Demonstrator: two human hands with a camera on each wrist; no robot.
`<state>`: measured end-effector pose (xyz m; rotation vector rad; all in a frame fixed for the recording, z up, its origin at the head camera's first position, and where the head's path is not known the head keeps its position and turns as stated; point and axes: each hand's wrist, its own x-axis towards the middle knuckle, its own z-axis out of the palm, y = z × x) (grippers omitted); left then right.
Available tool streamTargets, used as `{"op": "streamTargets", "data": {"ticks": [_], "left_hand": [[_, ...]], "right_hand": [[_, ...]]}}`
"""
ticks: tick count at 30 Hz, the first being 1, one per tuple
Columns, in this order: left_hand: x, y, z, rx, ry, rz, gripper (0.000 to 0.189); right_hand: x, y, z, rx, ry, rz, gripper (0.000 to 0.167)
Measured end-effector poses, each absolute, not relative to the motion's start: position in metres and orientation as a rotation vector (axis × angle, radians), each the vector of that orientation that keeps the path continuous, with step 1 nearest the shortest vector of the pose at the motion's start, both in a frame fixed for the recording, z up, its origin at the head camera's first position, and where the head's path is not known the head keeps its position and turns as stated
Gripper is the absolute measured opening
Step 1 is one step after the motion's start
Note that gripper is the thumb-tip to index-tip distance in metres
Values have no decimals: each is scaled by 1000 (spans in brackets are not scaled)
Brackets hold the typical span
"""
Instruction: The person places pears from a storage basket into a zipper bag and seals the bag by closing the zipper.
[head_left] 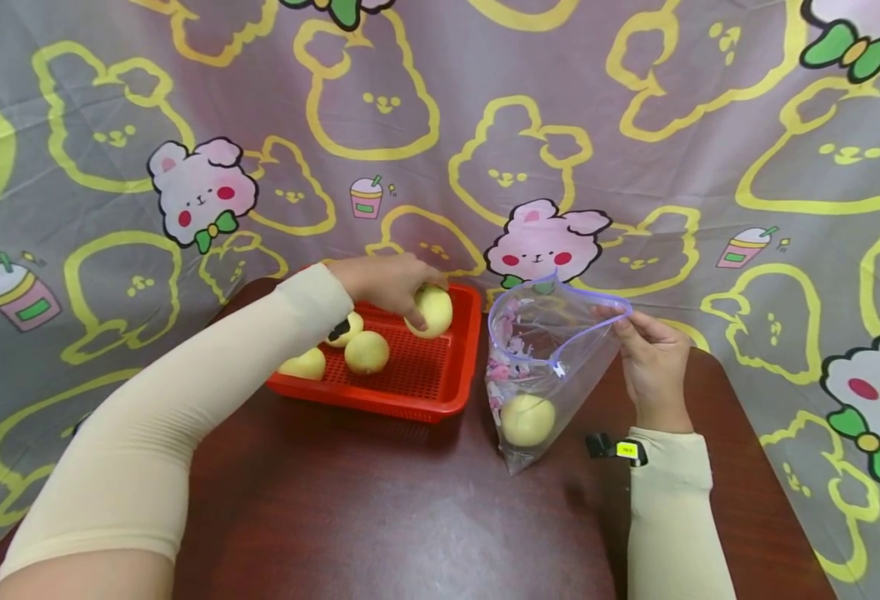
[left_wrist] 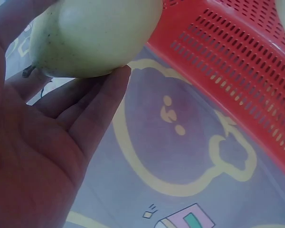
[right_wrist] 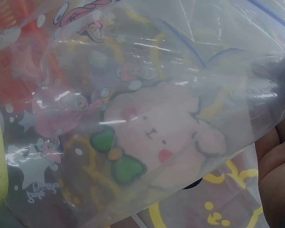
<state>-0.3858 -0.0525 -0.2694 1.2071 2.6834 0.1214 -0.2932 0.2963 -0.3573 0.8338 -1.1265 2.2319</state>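
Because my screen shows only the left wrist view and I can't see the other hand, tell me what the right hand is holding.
Observer: The right hand holds a clear plastic bag with a purple zip edge by its rim.
Operator: Tell me what is inside it.
Observer: A round, pale yellow fruit sits low in the bag.
Operator: I see only part of the red, perforated plastic basket. Count the fruits in it that nobody is holding.
Observer: The head view shows three such round, pale yellow fruits; the left arm may hide more.
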Motion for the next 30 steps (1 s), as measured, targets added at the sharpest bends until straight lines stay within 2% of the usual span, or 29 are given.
{"op": "streamTargets", "data": {"ticks": [12, 30], "left_hand": [[-376, -41, -248, 1299, 2729, 68, 68], [-369, -20, -220, 1476, 2787, 304, 65]], "right_hand": [[-293, 298, -357, 829, -1182, 2209, 23], [-294, 299, -357, 820, -1217, 2183, 21]]}}
